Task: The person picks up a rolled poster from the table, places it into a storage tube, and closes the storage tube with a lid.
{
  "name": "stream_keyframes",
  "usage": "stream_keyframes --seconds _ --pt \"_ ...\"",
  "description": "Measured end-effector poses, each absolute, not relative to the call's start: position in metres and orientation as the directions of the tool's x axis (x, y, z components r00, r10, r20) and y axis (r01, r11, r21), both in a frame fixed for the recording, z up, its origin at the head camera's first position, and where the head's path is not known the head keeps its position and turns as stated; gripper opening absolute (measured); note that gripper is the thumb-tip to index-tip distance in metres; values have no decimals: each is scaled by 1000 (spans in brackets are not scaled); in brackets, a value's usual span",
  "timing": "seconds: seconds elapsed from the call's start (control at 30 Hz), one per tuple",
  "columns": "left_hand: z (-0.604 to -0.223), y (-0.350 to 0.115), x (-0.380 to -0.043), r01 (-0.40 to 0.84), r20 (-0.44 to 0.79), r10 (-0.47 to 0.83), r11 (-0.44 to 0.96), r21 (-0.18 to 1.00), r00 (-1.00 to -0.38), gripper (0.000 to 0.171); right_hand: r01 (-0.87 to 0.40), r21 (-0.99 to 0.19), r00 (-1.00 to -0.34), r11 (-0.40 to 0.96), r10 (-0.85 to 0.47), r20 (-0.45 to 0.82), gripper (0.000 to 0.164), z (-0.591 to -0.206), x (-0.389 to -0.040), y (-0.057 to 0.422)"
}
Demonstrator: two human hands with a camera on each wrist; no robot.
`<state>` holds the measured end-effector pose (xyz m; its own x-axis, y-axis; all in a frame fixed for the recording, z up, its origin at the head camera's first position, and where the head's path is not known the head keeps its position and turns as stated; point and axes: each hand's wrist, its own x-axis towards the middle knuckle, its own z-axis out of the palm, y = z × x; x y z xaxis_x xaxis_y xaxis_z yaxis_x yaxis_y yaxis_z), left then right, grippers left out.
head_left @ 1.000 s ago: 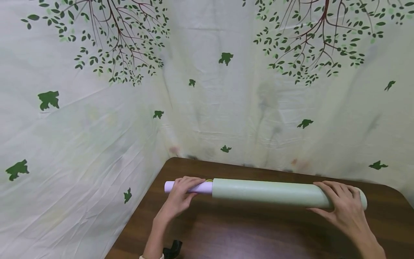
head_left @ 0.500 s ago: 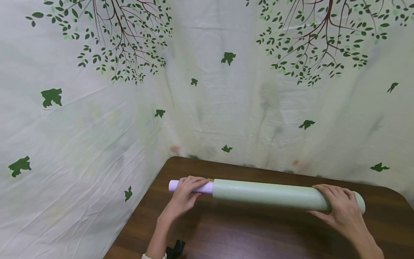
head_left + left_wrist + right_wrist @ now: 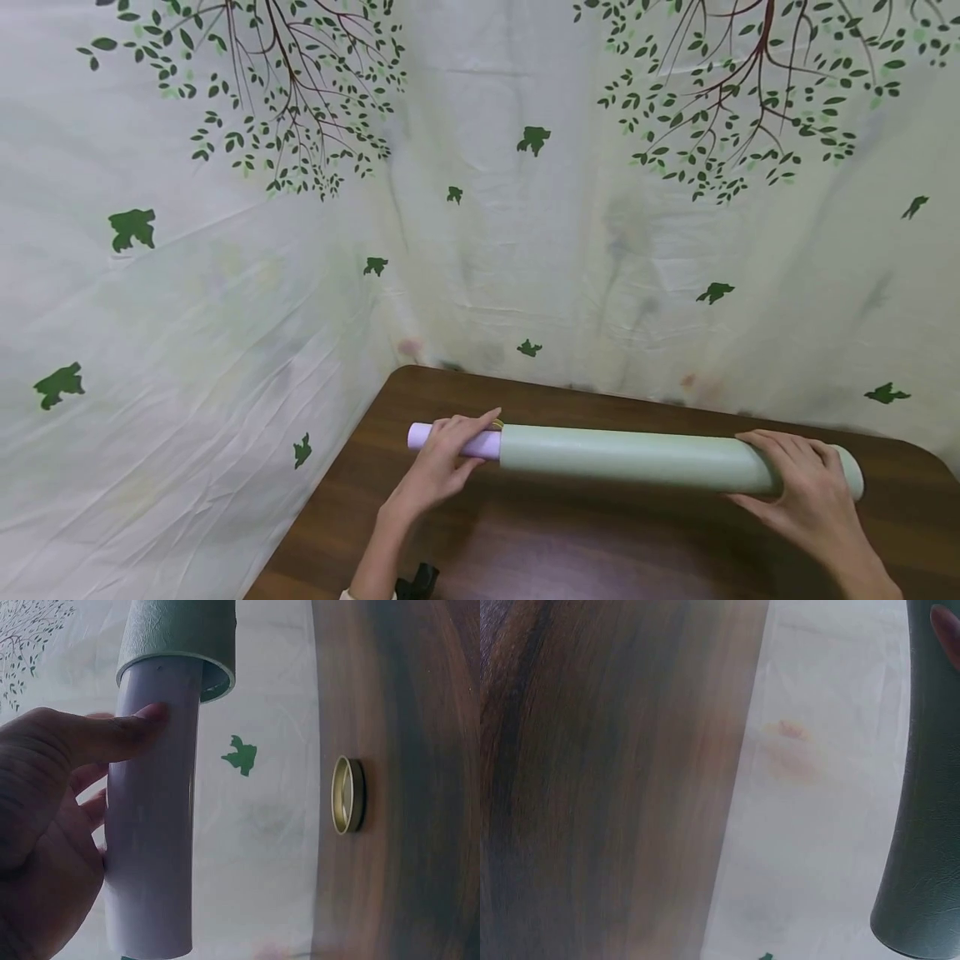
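A long pale green tube (image 3: 622, 454) with a textured surface is held sideways above the brown table. Near its right end my right hand (image 3: 813, 492) grips it from above, thumb on the near side. From its left mouth sticks a lilac roll (image 3: 154, 825), smooth like rolled paper and narrower than the tube; its inner part is hidden. My left hand (image 3: 442, 467) holds this roll between thumb and fingers just outside the mouth, the index finger raised. In the right wrist view only a fingertip (image 3: 949, 634) shows against the dark-looking tube.
A round gold cap (image 3: 358, 799) rests on the table (image 3: 600, 550) behind the tube's left mouth. White cloth (image 3: 480, 267) printed with branches and leaves hangs beyond the table's back and left edges. A black device (image 3: 420, 582) sits by my left wrist.
My left hand has moved right with the lilac roll, and a shorter length of it now shows outside the tube. The left index finger has lifted. My right hand keeps its grip.
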<state>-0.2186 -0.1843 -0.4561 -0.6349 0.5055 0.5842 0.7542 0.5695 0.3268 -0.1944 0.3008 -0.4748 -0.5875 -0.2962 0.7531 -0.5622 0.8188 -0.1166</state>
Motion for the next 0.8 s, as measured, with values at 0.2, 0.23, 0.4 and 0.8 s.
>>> stream_keyframes --seconds 0.2,0.23,0.4,0.8 --pt "-458 -181 -217 749 583 502 579 322 -638 86 -563 -129 -601 816 -298 741 89 -476 -194 302" --pt "-458 -180 -217 747 581 503 584 317 -640 86 -562 -128 -601 817 -297 742 89 -476 -194 302" --pt "-457 -179 -215 735 559 506 593 328 -657 87 -556 -124 -598 822 -293 746 90 -475 -194 301" --pt "-458 -177 -214 712 535 490 599 366 -688 96 -556 -116 -590 823 -292 752 91 -473 -193 300"
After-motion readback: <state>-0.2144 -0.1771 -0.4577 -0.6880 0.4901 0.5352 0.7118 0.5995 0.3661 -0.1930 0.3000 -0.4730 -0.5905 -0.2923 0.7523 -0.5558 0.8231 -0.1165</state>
